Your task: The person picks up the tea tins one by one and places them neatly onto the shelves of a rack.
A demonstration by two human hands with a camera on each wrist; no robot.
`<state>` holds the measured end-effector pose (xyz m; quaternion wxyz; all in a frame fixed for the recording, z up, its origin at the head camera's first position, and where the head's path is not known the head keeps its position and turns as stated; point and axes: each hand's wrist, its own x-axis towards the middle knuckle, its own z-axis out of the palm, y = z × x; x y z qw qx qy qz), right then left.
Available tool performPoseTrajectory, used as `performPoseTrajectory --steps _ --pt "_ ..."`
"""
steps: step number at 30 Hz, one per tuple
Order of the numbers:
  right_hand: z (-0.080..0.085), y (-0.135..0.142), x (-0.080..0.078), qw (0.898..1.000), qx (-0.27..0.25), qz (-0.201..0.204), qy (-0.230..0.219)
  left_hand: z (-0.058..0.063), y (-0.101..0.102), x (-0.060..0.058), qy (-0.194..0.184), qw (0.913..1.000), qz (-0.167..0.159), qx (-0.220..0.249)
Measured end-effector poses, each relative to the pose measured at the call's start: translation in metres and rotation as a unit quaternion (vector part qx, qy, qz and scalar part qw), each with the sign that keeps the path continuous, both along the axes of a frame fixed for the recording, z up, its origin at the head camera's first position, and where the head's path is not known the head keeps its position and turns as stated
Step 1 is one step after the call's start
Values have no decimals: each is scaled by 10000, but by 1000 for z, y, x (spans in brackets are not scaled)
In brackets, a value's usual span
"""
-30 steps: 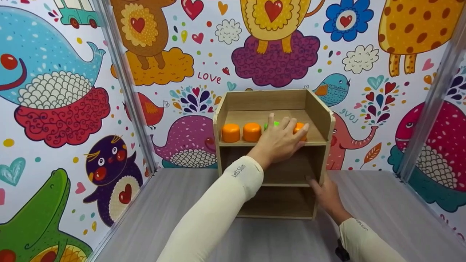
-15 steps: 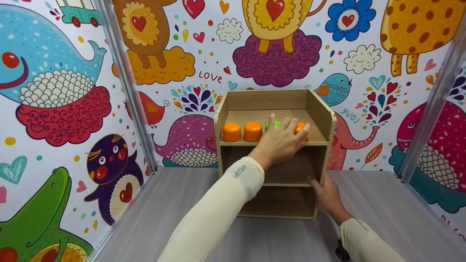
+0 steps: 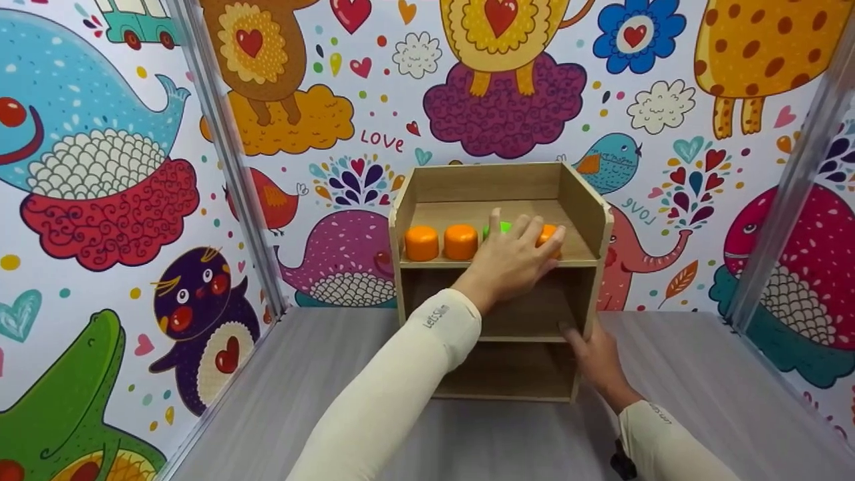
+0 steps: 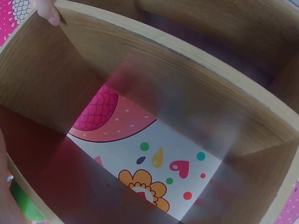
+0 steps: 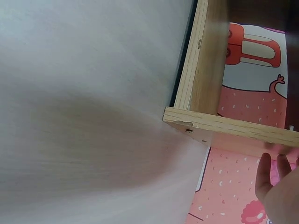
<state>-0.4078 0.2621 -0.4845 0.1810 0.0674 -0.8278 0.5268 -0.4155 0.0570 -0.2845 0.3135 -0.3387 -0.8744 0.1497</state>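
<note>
A small wooden three-tier shelf (image 3: 491, 184) stands upright on the table. Along its top tier's front edge sit two orange rounded cylinders (image 3: 422, 243) at the left, then a green one (image 3: 505, 228) and another orange cylinder (image 3: 548, 234). My left hand (image 3: 509, 267) lies over these last two with spread fingers, covering much of both; whether it grips either I cannot tell. With the thumb inside the middle compartment and the fingers outside, my right hand (image 3: 599, 357) holds the shelf's right side panel. That thumb (image 4: 50, 14) also shows in the left wrist view.
The grey table (image 3: 320, 387) extends around the shelf. Behind it and at both sides rise walls with cartoon animals (image 3: 504, 107), joined by metal corner posts (image 3: 230, 153). The two lower compartments are open at the front, and the printed wall shows through their open back.
</note>
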Motion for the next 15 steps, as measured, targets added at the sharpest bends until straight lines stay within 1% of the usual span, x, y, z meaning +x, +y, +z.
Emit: performPoseTrajectory --steps 8,12,15 --pt "3 -2 -1 9998 -86 77 -139 5 -1 0 37 9999 88 -99" --pt "2 0 1 9997 -61 89 -235 4 0 1 -24 9999 57 -132" --pt "2 0 2 9999 -25 46 -155 2 0 1 -8 10000 35 -74"
